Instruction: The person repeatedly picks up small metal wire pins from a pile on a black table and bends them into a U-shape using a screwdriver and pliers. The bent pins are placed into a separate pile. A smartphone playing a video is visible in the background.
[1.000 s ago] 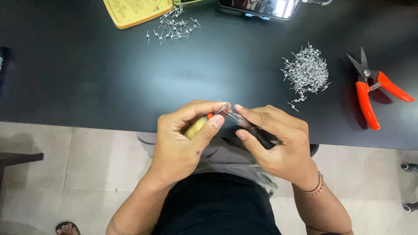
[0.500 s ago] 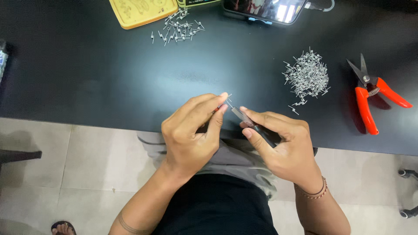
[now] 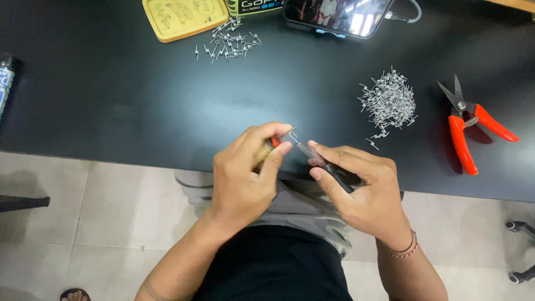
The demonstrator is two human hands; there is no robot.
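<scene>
Head view looks down on two hands meeting just at the near edge of a black table (image 3: 111,106). Left hand (image 3: 245,175) is curled nearly closed, thumb and forefinger pinched on a small tool with a yellow and orange handle (image 3: 266,151). Right hand (image 3: 359,187) is likewise closed, its fingers wrapped round a dark slim tool (image 3: 329,167) whose tip meets the left hand's tool between the two thumbs; what sits at that tip is too small to tell.

Beyond the right hand lies a heap of small metal pins (image 3: 389,103), and further right of it orange-handled snips (image 3: 468,125). Well beyond the left hand sit a flat yellow tin (image 3: 181,17), a scatter of pins (image 3: 228,42) beside it, and a phone (image 3: 337,14) on a cable.

Both forearms rise from the lap, wrists bent inward; a thin bracelet (image 3: 398,251) circles the right wrist.
</scene>
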